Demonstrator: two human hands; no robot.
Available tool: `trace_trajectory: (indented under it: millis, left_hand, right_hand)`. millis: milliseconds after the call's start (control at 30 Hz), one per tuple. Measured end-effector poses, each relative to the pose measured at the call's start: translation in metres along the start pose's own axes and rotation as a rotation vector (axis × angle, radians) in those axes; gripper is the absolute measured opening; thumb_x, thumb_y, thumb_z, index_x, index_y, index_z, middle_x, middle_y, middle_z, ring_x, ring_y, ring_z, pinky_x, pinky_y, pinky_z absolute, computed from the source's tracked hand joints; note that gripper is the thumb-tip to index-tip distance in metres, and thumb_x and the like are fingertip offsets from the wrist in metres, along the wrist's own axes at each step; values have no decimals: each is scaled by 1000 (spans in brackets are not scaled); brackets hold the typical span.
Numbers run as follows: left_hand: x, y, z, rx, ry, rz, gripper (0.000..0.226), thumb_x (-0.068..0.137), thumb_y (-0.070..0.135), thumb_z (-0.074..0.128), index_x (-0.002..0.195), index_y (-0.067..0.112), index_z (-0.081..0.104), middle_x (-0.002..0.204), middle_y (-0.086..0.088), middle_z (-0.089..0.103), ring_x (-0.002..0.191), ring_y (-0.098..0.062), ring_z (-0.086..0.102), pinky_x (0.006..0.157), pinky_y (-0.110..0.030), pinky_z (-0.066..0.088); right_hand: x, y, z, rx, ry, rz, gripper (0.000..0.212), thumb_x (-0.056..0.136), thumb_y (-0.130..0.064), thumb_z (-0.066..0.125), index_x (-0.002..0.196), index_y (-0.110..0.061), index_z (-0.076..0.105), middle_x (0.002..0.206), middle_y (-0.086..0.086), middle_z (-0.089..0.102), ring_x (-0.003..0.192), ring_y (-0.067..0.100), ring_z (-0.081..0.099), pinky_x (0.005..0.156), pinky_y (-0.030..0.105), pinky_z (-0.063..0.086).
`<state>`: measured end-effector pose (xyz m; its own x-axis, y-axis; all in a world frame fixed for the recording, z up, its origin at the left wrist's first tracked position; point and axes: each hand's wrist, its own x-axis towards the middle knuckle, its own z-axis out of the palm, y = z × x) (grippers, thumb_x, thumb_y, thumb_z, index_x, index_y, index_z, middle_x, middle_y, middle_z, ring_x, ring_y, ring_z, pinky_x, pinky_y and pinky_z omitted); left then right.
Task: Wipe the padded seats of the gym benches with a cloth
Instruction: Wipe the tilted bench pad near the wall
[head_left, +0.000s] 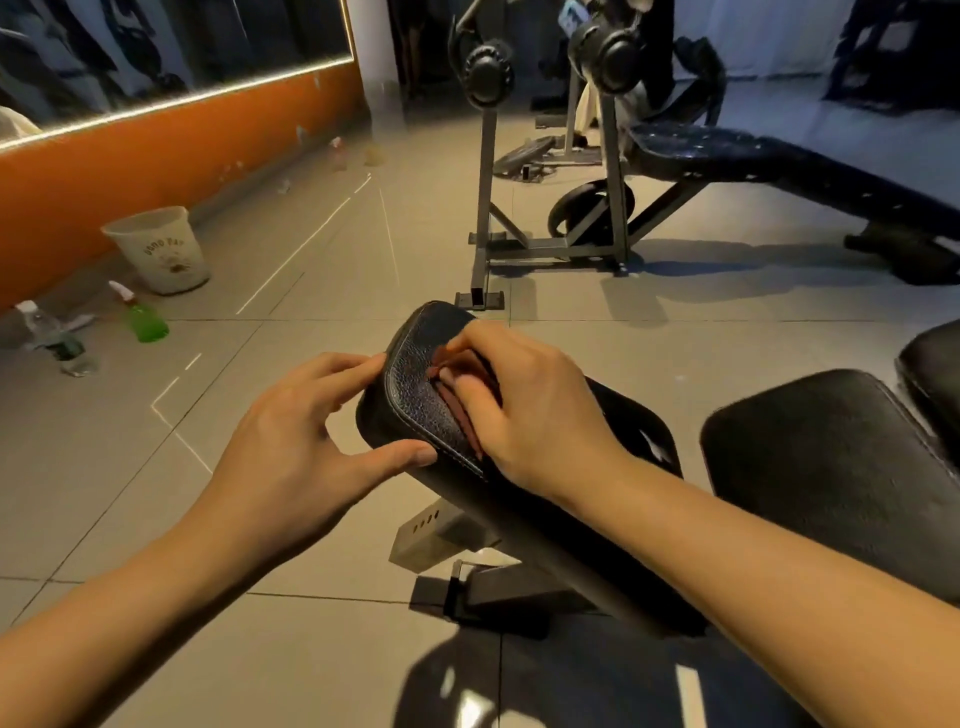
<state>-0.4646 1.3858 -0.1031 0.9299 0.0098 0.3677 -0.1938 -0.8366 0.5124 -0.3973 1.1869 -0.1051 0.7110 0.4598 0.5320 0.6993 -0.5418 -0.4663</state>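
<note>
Frame centre: the cloth (458, 411) lies on the far end of the padded seat (415, 400), clutched under the right hand (524, 410), its fingers bent. The seat's length runs back toward lower right (the likely stroke). The left hand (291, 447), fingers nearly straight, braces the seat's left edge and holds nothing.

The cloth (464, 400) lies on the pad (415, 400), bucket (156, 249) well left.
</note>
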Motion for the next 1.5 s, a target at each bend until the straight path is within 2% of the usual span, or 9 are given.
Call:
trace_trajectory:
  millis: [200,333,467,733,967,1033,1233,1333,1500]
  left_hand:
    - [0,4,1,-3,18,-26,87,67,79,70,141,34,60,131,18,60,117,-11,55,98,-46,52]
    - [3,5,-1,0,-1,-39,85,66,77,70,139,34,61,130,17,60,117,-11,54,98,-47,52]
    - [1,3,0,10,0,-41,86,64,75,67,140,34,60,130,16,60,115,-8,53,94,-41,52]
    - [0,7,1,-17,3,-58,89,64,76,69,142,33,59,132,16,60,118,-11,54,99,-45,52]
    - [1,16,-3,27,-27,-76,96,57,75,62,142,30,59,131,10,60,115,-12,50,95,-42,50]
    - [2,18,-3,48,-36,-94,97,57,73,64,143,29,58,133,9,59,115,-12,49,94,-41,48]
    - [1,22,-2,137,-38,-88,89,69,63,80,147,29,53,136,7,57,125,-15,48,94,-32,41]
    - [2,25,-3,173,-34,-84,87,71,62,80,147,28,52,136,4,57,124,-17,48,95,-34,42]
    - [1,34,-1,169,-34,-114,82,74,55,82,146,28,52,134,3,57,123,-18,48,88,-28,36]
  right_hand:
    - [-3,90,-15,-278,-63,515,16,101,-31,55,105,-18,62,102,4,69,96,28,64,81,45,54]
    - [-3,17,-2,-86,13,221,8,99,-27,60,102,-20,63,98,-1,68,87,18,58,73,33,44]
    - [-10,-16,0,20,-11,-55,18,98,-24,60,114,-17,62,107,-1,67,96,17,62,82,34,53]
    - [-12,101,-17,-370,-90,565,18,101,-32,54,104,-15,61,103,9,69,92,31,61,80,44,52]
    - [-10,-10,-4,23,-49,37,13,99,-28,60,109,-21,64,104,-4,68,95,15,62,81,33,51]
    - [-11,14,-5,12,-39,79,15,100,-30,59,111,-21,63,106,-3,69,97,18,63,83,38,53]
    - [-18,89,-16,-307,-72,625,17,103,-30,54,110,-16,61,101,3,66,95,25,62,74,34,44]
    - [-6,53,-10,-246,-104,570,17,102,-29,56,111,-15,61,105,5,67,97,24,60,84,42,52]
    - [-22,-14,-11,14,-89,239,17,99,-32,62,114,-26,61,110,-8,66,103,13,60,88,33,52]
